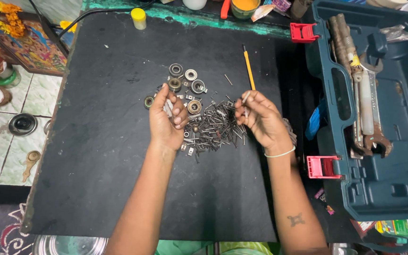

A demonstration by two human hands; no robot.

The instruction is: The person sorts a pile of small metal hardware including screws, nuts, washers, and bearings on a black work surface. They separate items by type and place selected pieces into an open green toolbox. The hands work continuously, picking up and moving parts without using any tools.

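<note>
My left hand (167, 118) is cupped palm up over the black mat (100, 156), its fingers curled around a few small pale metal pieces. My right hand (259, 120) pinches one thin nail (245, 98) between thumb and fingertips, just right of the heap of nails and screws (213, 127). Round bearings (185, 80) lie just beyond the heap. A yellow pencil (249, 71) lies farther off, and an open blue tool case (378, 108) sits at the right.
</note>
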